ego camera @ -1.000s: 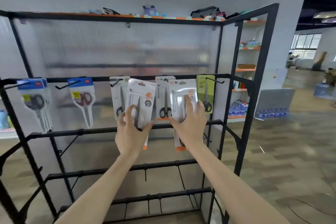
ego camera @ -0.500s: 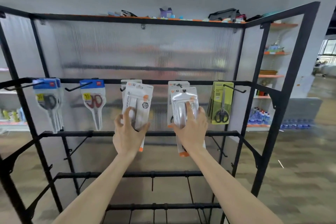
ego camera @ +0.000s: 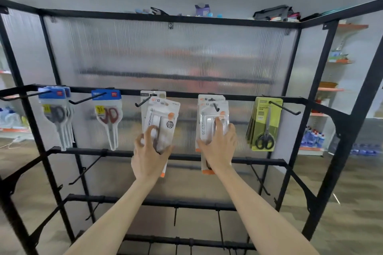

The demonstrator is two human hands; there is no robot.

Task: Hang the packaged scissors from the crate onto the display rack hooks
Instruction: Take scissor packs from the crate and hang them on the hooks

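My left hand (ego camera: 150, 151) grips the upright white blister-packed scissors (ego camera: 160, 122) just below-right of the black wire hook (ego camera: 143, 100) at centre frame.

White scissor packs (ego camera: 160, 118) (ego camera: 213, 118) upright at middle rack hooks (ego camera: 145, 100), held.

Five scissor-pack groups (ego camera: 264, 124) side by side on rack (ego camera: 238, 98) top bar; lower bars beneath.
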